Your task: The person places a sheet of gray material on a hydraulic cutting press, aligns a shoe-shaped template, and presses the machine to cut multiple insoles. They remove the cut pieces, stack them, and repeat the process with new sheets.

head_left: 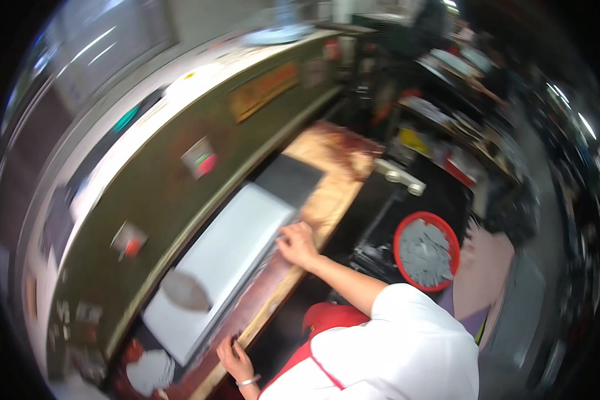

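Observation:
A stack of white sheet material (237, 247) lies on a worn wooden board (333, 193) under the head of a long green press (180, 180). My right hand (297, 243) grips the stack's near edge, about midway along. My left hand (237, 359), with a bracelet on the wrist, touches the stack's near edge at its lower end; blur hides its fingers. A grey oval shape (187, 291) sits on the white sheet near that end. A dark grey sheet (290, 180) lies past the far end of the stack.
A red round basin (407, 230) holds several grey cut pieces (425, 252) to my right. White cut pieces (150, 371) lie at the lower left of the press. Cluttered benches (447, 120) stand further right. I wear a white shirt and a red apron (327, 320).

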`<state>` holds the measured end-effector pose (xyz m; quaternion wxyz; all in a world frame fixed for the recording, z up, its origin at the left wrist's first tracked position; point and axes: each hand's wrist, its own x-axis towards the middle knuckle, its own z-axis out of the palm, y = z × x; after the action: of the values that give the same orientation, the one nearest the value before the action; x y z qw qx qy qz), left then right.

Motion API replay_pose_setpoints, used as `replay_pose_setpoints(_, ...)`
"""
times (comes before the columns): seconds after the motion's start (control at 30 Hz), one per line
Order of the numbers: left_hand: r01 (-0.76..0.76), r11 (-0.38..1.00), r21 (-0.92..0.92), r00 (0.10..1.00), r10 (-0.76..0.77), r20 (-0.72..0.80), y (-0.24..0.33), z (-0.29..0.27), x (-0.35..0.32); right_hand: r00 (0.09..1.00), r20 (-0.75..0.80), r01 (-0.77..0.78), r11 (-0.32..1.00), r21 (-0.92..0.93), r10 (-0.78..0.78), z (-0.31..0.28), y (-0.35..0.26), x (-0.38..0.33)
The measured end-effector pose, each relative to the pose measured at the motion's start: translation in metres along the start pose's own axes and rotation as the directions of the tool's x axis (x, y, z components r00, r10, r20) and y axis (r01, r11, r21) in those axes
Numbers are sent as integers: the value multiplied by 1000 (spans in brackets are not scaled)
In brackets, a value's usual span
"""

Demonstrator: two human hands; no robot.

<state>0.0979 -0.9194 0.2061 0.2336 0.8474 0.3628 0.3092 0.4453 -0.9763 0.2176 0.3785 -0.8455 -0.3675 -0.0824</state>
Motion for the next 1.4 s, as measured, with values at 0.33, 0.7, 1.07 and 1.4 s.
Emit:
replay_pose_setpoints(0.33,309,887,343,949,-309,-57,-19,-36,-32,719,586,286,927,241,-374,108,-203,-49)
replay_pose_setpoints(0.7,239,914,328,971,-221,-93,-23,-38,-34,567,807,-630,545,553,-165,81,-183,21)
replay_pose_setpoints(1.07,202,924,323,979,-197,-48,-28,-48,-8,785,483,245,911,333,-388,91,-137,24)
replay_pose_setpoints(1.4,258,909,327,966,-239,-97,-72,-47,79,906,155,362,911,198,-394,109,-148,125)
